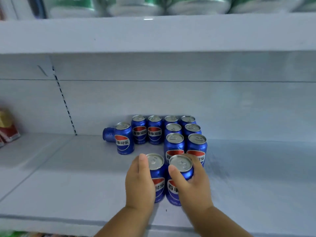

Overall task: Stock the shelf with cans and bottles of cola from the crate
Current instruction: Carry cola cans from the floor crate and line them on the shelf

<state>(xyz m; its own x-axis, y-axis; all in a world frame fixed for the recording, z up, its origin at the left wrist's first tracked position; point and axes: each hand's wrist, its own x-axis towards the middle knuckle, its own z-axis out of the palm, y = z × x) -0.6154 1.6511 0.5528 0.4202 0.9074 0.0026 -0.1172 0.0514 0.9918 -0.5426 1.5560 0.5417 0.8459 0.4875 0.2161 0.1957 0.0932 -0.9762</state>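
Right, fingers first: left hand [139, 183] wraps a blue cola can [156, 175], thumb up along its side near the silver lid, other fingers hidden behind. Right hand [193, 183] grips a second can [181, 170], thumb across the front, fingers curled round the far side; this can is tilted toward the camera, lid showing. The two held cans touch each other, low over the front of the white shelf [68, 177]; can't tell if their bases rest on it. Both cylinders glossy metal, red-white-blue round logo, pull-tab tops.

Just behind, a cluster of standing cans [174, 144] in rows toward the back wall, smooth blue sides, dull aluminium lids. One lone can [124, 139] stands left of the cluster; beside it a tipped can [108, 134] lies on its side. Shelf surface flat, matte, painted metal. Upper shelf holds blurred green-and-silver cans [136, 6]. Red packet [7, 127] at far left.
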